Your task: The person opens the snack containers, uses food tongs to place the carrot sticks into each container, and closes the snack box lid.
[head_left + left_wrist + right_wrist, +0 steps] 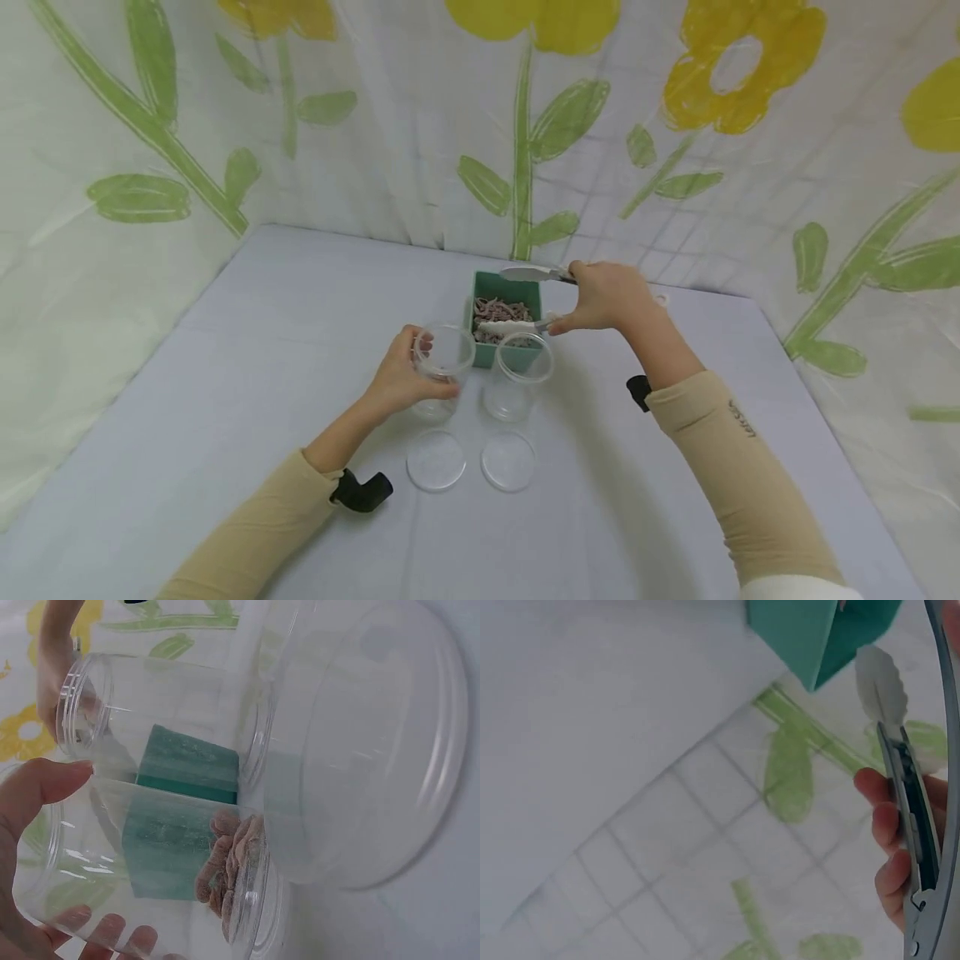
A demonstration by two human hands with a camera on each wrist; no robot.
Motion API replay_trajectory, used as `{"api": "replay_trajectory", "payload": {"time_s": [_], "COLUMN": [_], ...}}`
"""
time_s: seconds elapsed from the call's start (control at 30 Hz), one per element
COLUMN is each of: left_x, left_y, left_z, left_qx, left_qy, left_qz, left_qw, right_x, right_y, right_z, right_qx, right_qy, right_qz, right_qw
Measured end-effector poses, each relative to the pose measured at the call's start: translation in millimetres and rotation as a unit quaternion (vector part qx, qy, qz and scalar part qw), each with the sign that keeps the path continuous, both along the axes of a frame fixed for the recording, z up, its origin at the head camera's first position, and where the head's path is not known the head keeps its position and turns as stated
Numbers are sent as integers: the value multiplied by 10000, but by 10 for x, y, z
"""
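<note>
My left hand grips a clear plastic jar, thumb on the near side and fingers round the far side. Several brown, finger-shaped pieces lie at the bottom of that jar in the left wrist view. In my right hand is a pair of tongs with pale scalloped tips, its arms spread wide. The tongs' tips are over a green box that holds brownish strands or sticks. Whether the lower tip touches them I cannot tell.
A second clear jar stands upright just right of the held one. Two clear round lids lie flat on the white table in front of the jars. A flower-patterned curtain hangs behind the table's far edge.
</note>
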State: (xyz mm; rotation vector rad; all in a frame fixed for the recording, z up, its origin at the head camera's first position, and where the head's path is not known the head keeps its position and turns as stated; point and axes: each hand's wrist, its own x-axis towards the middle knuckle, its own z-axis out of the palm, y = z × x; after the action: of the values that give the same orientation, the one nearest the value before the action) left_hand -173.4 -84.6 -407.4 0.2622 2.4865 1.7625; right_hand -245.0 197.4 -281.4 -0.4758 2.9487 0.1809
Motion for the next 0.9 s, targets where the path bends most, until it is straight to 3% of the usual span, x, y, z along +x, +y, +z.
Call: {"api": "replay_trajectory", "payload": {"time_s": [0.3,0.6,0.9], "left_x": [6,4,-19], "left_y": [38,37,49], "left_z": [-1,-19,-47], "left_qx": [-120,-131,-54], "left_qy": [210,110,182], "left_qz": [-61,-132,-129], "left_qw": [9997,9998,9997], "right_x": [-208,-274,-297], "right_y": [-334,-292,-237], "right_z": [-141,-196,-287], "right_qx": [1011,822,748], "right_qy": [-332,-708,-663], "right_qz": [438,216,417], "right_qw": [9934,9939,9941]}}
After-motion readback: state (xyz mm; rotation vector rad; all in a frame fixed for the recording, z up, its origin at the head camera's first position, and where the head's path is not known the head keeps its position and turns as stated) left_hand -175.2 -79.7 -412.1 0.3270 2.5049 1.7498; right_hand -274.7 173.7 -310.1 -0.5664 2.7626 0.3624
